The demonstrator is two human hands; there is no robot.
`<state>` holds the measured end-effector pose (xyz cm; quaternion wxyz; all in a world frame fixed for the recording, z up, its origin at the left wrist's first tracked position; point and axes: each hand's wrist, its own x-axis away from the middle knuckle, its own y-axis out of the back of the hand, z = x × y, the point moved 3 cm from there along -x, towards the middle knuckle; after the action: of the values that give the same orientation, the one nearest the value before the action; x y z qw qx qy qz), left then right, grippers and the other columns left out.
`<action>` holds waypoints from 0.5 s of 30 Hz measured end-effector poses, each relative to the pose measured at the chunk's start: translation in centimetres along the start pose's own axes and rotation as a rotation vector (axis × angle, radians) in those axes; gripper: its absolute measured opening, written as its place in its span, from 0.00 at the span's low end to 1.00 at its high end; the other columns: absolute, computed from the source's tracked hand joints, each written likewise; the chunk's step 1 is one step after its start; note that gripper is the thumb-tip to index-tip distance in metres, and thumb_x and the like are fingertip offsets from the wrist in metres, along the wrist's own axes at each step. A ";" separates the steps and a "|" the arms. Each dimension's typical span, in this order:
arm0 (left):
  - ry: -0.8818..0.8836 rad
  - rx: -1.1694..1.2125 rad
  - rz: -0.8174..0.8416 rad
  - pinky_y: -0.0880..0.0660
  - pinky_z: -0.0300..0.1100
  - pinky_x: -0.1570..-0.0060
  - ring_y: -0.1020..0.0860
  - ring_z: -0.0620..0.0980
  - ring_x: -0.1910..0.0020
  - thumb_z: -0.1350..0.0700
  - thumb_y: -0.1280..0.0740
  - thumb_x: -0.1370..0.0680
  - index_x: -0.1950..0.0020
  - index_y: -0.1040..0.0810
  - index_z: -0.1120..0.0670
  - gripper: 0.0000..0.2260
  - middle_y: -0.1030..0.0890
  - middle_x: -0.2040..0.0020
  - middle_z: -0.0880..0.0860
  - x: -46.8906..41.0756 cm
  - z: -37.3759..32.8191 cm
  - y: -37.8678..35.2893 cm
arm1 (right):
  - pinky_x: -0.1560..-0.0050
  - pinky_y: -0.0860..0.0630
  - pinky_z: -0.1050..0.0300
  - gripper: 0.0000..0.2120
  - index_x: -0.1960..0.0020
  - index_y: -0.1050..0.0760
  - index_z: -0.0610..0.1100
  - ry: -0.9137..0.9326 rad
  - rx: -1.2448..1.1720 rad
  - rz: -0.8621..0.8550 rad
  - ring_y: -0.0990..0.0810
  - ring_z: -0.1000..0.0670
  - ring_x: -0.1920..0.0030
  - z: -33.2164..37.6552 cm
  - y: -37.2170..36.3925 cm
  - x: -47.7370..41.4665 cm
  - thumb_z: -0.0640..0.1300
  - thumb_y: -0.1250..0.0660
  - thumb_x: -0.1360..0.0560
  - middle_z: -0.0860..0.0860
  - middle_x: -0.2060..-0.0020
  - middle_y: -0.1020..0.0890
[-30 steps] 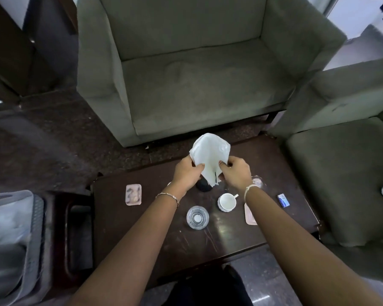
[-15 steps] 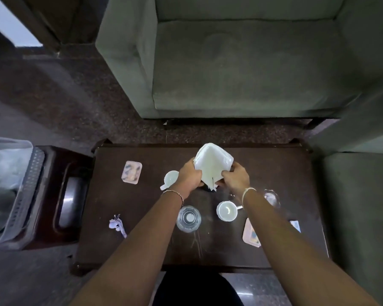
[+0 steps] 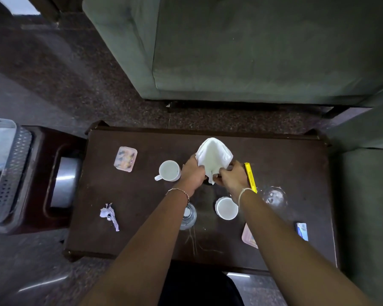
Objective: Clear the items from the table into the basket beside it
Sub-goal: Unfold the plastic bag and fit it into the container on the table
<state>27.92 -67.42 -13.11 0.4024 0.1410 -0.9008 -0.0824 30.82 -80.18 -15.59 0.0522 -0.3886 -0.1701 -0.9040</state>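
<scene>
above the table [image 3: 128,244], both hands' grips pinch closed on the white cloth [image 3: 213,156].

Dim, flat light; glare streaks on floor [image 3: 42,283]; wide-angle bending at edges; soft focus.

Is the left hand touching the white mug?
Cannot tell. In the head view the left hand grips the white cloth, and its edge meets the white mug rim in the image; contact or mere overlap is unclear.
</scene>
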 end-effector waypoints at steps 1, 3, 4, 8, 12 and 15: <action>-0.009 -0.015 -0.022 0.26 0.53 0.38 0.24 0.59 0.40 0.58 0.40 0.31 0.37 0.27 0.51 0.22 0.20 0.42 0.57 -0.2 0.2 -0.1 | 0.50 0.18 0.41 0.22 0.40 0.26 0.44 0.009 0.020 -0.008 0.17 0.39 0.50 -0.1 -0.1 -0.1 0.37 0.35 0.34 0.43 0.49 0.17; -0.023 -0.068 -0.080 0.26 0.49 0.40 0.23 0.58 0.42 0.63 0.40 0.26 0.38 0.27 0.55 0.17 0.20 0.44 0.57 -0.6 0.6 -0.3 | 0.49 0.19 0.41 0.19 0.43 0.26 0.45 0.040 0.094 -0.034 0.17 0.39 0.50 -0.3 0.0 -0.3 0.39 0.34 0.34 0.43 0.51 0.17; -0.026 -0.086 -0.103 0.26 0.46 0.42 0.23 0.58 0.43 0.64 0.39 0.26 0.40 0.27 0.55 0.15 0.20 0.46 0.56 -0.7 0.8 -0.4 | 0.49 0.19 0.41 0.17 0.44 0.26 0.45 0.059 0.141 -0.046 0.17 0.39 0.51 -0.4 0.1 -0.4 0.41 0.34 0.33 0.44 0.51 0.16; -0.017 -0.115 -0.193 0.30 0.41 0.51 0.22 0.57 0.45 0.61 0.34 0.28 0.42 0.27 0.55 0.15 0.20 0.47 0.55 -0.7 0.9 -0.5 | 0.48 0.20 0.45 0.17 0.44 0.26 0.48 0.139 0.282 -0.072 0.17 0.42 0.51 -0.6 0.6 -0.2 0.48 0.32 0.32 0.48 0.51 0.16; -0.022 -0.119 -0.288 0.27 0.45 0.50 0.22 0.57 0.48 0.54 0.31 0.31 0.43 0.28 0.54 0.18 0.20 0.46 0.55 -0.2 1.1 0.1 | 0.52 0.23 0.53 0.10 0.50 0.25 0.49 0.245 0.318 -0.174 0.19 0.46 0.54 -0.5 1.3 0.3 0.52 0.33 0.29 0.57 0.61 0.21; -0.082 -0.094 -0.326 0.29 0.43 0.55 0.22 0.54 0.54 0.53 0.33 0.29 0.51 0.29 0.51 0.09 0.20 0.55 0.50 0.1 1.3 0.4 | 0.58 0.25 0.54 0.09 0.54 0.25 0.49 0.305 0.369 -0.239 0.21 0.46 0.59 -0.3 1.6 0.8 0.54 0.36 0.27 0.58 0.66 0.25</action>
<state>26.85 -67.00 -13.81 0.3529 0.2629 -0.8767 -0.1943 30.36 -81.76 -14.78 0.0398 -0.2090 -0.3669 -0.9056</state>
